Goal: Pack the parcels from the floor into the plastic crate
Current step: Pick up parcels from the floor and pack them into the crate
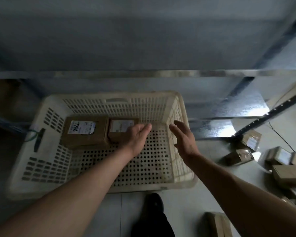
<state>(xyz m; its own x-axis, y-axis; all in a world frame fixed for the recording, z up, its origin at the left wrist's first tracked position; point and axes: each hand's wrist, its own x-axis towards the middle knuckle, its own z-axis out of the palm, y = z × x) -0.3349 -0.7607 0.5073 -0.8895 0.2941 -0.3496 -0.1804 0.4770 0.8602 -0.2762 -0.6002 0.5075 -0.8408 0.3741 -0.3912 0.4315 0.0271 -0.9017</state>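
A grey metal shelving rack spans the back of the view, with the pale tiled floor below it. On the floor in front of the rack sits the cream perforated plastic crate, its long axis running left to right.

Inside the crate, against the far wall toward the left, lies the larger brown cardboard parcel, flat, its white label facing up with handwritten digits running sideways. Just beside it on its right, touching it, lies the smaller brown cardboard parcel, also flat with a white label up.

The left hand reaches into the crate over the near right corner of the smaller parcel, its fingers straight and close together, resting on or just above the box; contact cannot be told for sure. They hold nothing.

The right hand hangs above the crate's right side, apart from both parcels, its fingers loosely spread and empty, pointing toward the far wall.

On the floor to the right, outside the crate, lie several loose brown cardboard parcels, some blurred. A dark shoe shows below the crate's near rim.
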